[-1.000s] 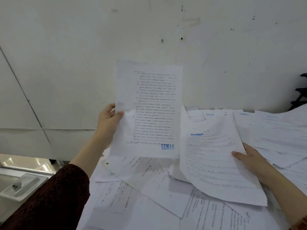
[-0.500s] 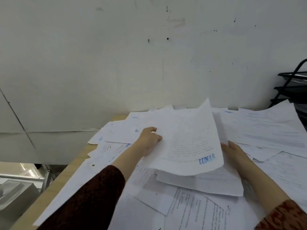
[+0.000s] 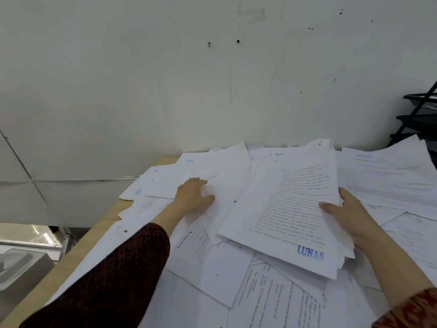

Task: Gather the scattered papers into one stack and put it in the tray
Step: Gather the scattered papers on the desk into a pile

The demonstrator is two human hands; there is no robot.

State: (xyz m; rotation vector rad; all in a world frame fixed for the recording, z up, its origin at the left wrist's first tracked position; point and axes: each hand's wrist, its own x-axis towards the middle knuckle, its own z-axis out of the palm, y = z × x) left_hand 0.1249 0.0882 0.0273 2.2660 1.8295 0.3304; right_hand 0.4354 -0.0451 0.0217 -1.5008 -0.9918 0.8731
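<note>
Right hand (image 3: 350, 216): gripped stack (image 3: 290, 209) at right edge, thumb on top sheet stamped LUNAS. Left hand (image 3: 194, 195): fingers curled on loose sheet (image 3: 227, 185) left of stack. Scattered papers (image 3: 212, 268) beneath both hands. Tray rack (image 3: 423, 119) beyond right hand.

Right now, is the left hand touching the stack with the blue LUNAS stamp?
Apart. The head view shows the left hand on a loose sheet, with paper between it and the stamped stack, which the right hand grips.
</note>
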